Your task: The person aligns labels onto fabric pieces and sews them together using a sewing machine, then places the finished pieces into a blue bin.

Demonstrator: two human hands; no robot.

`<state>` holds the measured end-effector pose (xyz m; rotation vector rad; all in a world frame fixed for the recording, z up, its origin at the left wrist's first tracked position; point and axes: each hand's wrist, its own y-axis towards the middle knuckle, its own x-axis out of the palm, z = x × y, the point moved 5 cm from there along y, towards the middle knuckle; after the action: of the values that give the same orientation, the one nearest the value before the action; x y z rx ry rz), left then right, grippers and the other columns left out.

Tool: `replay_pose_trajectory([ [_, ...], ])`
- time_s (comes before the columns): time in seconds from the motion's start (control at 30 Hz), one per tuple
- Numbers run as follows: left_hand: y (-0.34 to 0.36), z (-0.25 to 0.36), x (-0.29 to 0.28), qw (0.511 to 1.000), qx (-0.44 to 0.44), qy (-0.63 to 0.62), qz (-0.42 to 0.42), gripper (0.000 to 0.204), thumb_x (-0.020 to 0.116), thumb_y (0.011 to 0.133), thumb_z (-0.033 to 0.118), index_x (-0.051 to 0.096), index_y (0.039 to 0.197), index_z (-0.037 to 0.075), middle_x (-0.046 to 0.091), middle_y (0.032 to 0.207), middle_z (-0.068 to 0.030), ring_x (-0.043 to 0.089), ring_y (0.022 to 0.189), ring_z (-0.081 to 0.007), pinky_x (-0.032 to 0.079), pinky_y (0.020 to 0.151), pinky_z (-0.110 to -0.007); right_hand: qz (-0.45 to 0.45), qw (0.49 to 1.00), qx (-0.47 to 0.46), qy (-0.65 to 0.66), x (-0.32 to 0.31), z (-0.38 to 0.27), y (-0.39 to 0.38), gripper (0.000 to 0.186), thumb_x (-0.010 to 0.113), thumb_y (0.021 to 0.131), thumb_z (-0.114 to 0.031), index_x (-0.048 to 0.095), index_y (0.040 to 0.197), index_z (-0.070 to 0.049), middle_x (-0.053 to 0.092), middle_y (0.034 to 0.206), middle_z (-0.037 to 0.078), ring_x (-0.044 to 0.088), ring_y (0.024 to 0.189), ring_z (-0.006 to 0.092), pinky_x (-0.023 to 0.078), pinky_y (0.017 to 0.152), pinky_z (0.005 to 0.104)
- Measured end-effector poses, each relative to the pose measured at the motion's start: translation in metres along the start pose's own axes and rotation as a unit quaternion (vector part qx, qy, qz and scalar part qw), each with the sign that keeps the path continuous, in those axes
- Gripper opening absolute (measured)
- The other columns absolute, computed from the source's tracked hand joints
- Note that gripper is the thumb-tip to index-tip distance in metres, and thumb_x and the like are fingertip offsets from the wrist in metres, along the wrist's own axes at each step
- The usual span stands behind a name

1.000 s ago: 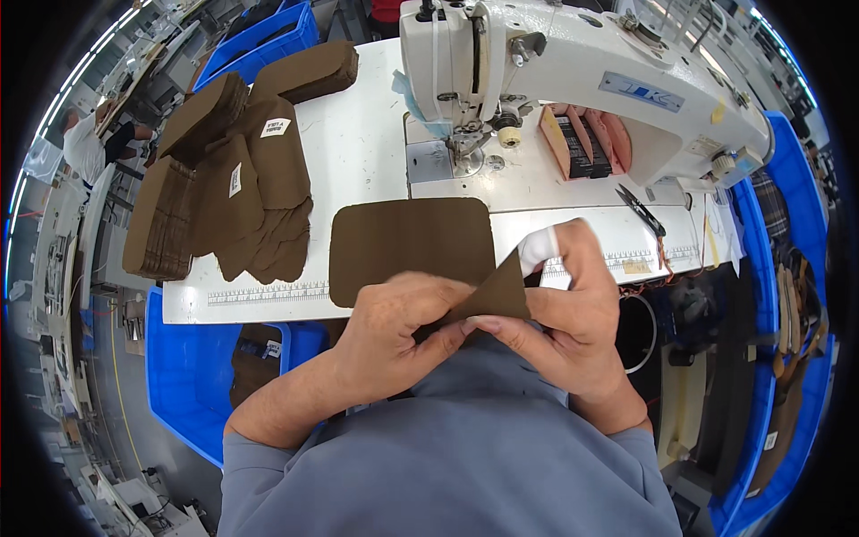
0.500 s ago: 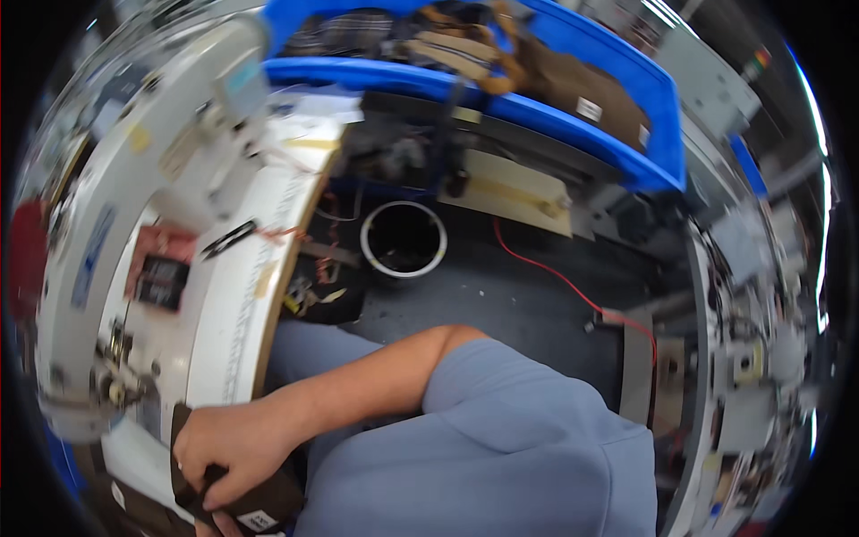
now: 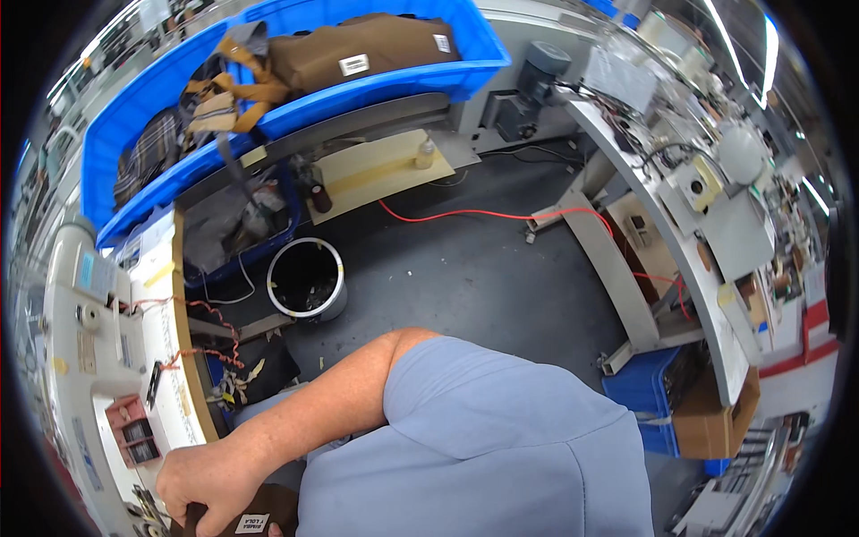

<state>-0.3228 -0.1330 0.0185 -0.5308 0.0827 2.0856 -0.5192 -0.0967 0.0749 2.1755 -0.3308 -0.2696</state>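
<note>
At the lower left, my right hand (image 3: 208, 481) is closed, its fingers curled down onto a dark brown fabric piece (image 3: 283, 507). A white printed label (image 3: 252, 524) sits on that fabric, beside my fingers. Only a bit of a fingertip, apparently of my left hand (image 3: 276, 531), peeks in at the lower edge; the rest is out of view. Left of my right hand stands a white sewing machine (image 3: 76, 358) on a white table (image 3: 174, 394). A dark pair of thread snips (image 3: 154, 383) lies there, near a pink holder (image 3: 132, 431) with dark contents.
A blue bin (image 3: 376, 80) at the back holds brown bags, straps and plaid cloth. A white-rimmed bucket (image 3: 307, 279) stands on the dark floor, with a red cable (image 3: 465, 213) beyond. On the right are another workbench (image 3: 667, 233), a blue crate (image 3: 642, 398) and a cardboard box (image 3: 716, 421).
The view has swung right, so the bin, bucket and sewing machine sit farther left and more of the right bench shows. My right hand remains on the brown fabric; less of the other hand shows.
</note>
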Motion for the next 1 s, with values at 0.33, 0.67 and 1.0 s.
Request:
replay_pose_trajectory([
  [0.33,-0.001,-0.026,-0.035,0.974,0.056,0.015,0.219,0.061,0.08,0.094,0.038,0.056,0.132,-0.003,0.067,0.106,-0.0154,0.062,0.084,-0.0232,0.054,0.067,-0.039,-0.084,0.981,-0.117,-0.127,0.009,-0.043,-0.022,0.022,0.078,0.091,-0.029,0.076,0.093,-0.007,0.068,0.089,0.015,0.065,0.088,0.0379,0.051,0.076,0.0496],
  [0.67,-0.004,-0.075,-0.068,0.953,-0.01,-0.023,0.301,0.066,0.078,0.093,0.04,0.055,0.137,-0.004,0.069,0.117,-0.0253,0.067,0.092,-0.0334,0.056,0.081,-0.046,-0.109,0.992,-0.056,-0.025,0.013,-0.033,-0.033,0.035,0.078,0.093,-0.037,0.077,0.096,-0.002,0.073,0.089,0.02,0.068,0.082,0.0391,0.054,0.071,0.0455],
  [1.0,0.026,-0.058,-0.051,0.955,0.054,0.081,0.279,0.065,0.073,0.094,0.035,0.052,0.143,-0.003,0.065,0.124,-0.0286,0.066,0.101,-0.0384,0.053,0.088,-0.05,-0.125,0.992,-0.017,-0.019,0.007,-0.01,-0.034,0.043,0.073,0.097,-0.042,0.077,0.086,0.0,0.071,0.078,0.022,0.068,0.072,0.0391,0.051,0.063,0.0467],
])
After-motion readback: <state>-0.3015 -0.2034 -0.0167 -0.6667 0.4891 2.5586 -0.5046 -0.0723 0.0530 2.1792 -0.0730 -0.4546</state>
